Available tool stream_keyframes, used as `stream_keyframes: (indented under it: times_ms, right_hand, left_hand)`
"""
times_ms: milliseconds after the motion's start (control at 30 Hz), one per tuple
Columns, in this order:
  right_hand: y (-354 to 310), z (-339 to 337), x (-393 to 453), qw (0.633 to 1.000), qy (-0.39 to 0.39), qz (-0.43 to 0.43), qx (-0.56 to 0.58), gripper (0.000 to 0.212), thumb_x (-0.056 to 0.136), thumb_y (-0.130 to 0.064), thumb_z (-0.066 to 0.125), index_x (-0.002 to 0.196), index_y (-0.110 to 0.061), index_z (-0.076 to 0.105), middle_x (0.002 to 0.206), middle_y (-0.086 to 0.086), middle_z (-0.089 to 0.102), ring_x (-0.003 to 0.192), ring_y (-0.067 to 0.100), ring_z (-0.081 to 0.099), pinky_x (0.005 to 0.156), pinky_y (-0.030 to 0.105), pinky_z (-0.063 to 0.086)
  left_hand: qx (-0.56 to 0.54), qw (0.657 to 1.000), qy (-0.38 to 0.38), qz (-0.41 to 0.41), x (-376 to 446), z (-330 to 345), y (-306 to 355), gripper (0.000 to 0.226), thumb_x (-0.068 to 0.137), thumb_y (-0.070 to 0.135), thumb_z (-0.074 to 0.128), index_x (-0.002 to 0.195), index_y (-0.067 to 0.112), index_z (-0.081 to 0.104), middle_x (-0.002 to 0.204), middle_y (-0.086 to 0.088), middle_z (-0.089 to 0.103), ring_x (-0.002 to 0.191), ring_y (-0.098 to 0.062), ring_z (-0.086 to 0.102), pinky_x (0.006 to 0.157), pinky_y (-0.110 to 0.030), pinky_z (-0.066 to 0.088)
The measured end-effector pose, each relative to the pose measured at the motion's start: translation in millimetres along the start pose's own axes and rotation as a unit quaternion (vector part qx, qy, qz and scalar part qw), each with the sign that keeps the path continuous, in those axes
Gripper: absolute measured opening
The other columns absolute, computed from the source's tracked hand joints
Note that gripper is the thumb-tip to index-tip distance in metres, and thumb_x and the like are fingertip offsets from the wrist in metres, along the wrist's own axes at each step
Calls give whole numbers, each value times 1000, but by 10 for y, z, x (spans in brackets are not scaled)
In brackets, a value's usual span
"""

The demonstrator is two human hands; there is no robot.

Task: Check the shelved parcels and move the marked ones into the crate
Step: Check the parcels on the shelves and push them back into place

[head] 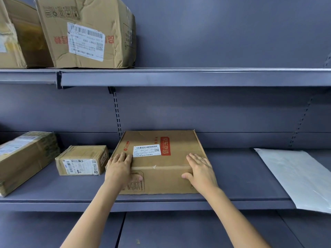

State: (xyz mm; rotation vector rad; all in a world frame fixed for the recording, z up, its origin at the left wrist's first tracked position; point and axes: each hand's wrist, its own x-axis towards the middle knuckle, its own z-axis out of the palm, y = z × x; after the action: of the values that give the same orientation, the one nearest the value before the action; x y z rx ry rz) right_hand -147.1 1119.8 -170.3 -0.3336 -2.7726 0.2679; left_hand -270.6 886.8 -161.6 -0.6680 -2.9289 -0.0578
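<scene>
2 hands (119,170) (201,171) gripping flat cardboard parcel (159,158) on grey shelf (232,176).

You see even, soft light from above; the upper shelf (179,76) throws a dim shadow on the back panel (223,111). The edges curve from the wide lens, and small label print is blurry.

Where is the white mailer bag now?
In the head view, the white mailer bag lies on the lower shelf at the far right, apart from the held box.
</scene>
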Motion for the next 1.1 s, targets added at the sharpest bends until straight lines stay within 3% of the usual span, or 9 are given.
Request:
stream_keyframes:
  times_ms: [300,367,500,767,900,1100]
  right_hand:
    - [-133,-182,102,994,-97,32,-44,75,89,-33,55,147,-13,12,157,3,7,144,17,5,117,33,2]
    - [-145,-261,54,991,-124,44,3,76,89,-33,56,147,-13,12,157,3,7,144,19,6,117,34,5]
    - [-153,-469,-102,982,-73,98,145,61,89,-28,57,143,-17,30,146,8,39,131,26,39,103,35,35]
    - [-41,-704,-793,984,-10,98,151,52,88,-23,57,137,-15,41,148,1,35,138,18,28,110,29,24]
    - [188,-800,-1209,971,-5,154,181,50,87,-26,59,134,-19,45,144,-3,40,133,14,34,100,18,26]
    - [495,-805,-1734,953,3,204,224,47,87,-25,60,131,-19,48,139,-5,44,130,11,37,96,16,27]
  left_hand:
    - [1,1000,-11,1,-65,-127,91,97,73,69,53,144,13,17,153,-11,18,142,-29,11,116,-46,6]
    - [-15,1000,-19,-7,-104,-178,113,90,78,59,58,141,8,19,151,-16,19,141,-32,11,115,-49,8]
    - [-82,997,-9,3,-201,-339,313,78,88,32,54,144,3,8,154,-20,11,143,-34,4,116,-48,9]
    - [-199,969,23,141,-590,-504,946,73,88,31,54,146,12,14,154,-10,19,141,-30,17,115,-41,18]
    - [-262,948,22,177,-850,-451,1228,69,87,26,55,145,13,18,150,-10,27,135,-30,26,110,-37,21]
    - [-322,920,8,225,-1243,-249,1673,62,89,25,53,143,14,24,143,-4,37,128,-25,33,104,-29,28]
